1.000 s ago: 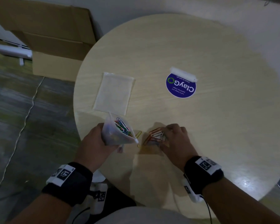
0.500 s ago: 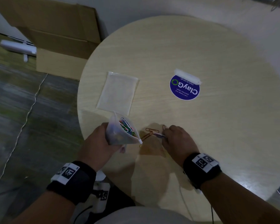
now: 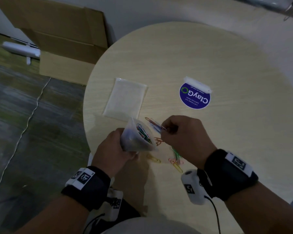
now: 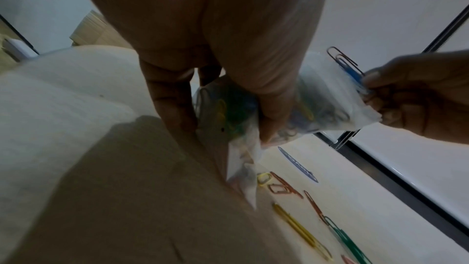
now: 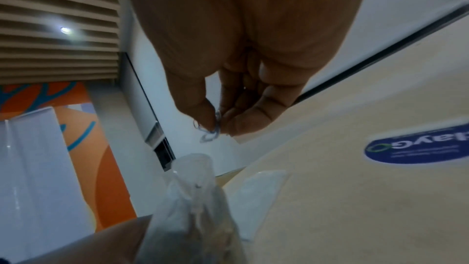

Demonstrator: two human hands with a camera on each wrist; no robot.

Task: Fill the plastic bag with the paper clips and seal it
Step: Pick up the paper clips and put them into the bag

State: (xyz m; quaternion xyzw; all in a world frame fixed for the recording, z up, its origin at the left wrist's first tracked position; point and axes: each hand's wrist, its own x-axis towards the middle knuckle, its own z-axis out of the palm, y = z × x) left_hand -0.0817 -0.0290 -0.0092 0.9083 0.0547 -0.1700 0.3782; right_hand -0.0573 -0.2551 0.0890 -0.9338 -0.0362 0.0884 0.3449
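Bag point(image 3: 137, 137) held above the near table edge, mouth up and tilted toward the right hand, presumably so clips can drop straight in. Already holds a mass of mixed-colour clips. Left hand point(image 3: 112, 149) wrapped round the bag's lower body, fingers curled on it; a bottom corner hangs free toward the table point(image 3: 227, 149).

Right hand point(image 3: 181, 132) just beside the mouth, thumb and fingers pinched together on a few clips point(image 3: 155, 125), blue and dark ones, ends sticking out toward the opening. Not yet inside.

Loose clips point(image 3: 174, 159) left on the table below the hands: yellow, green, orange. Filling unfinished; seal open.

Spare bag point(image 3: 125, 98) lies flat further back; round blue sticker point(image 3: 194, 96) to its right.
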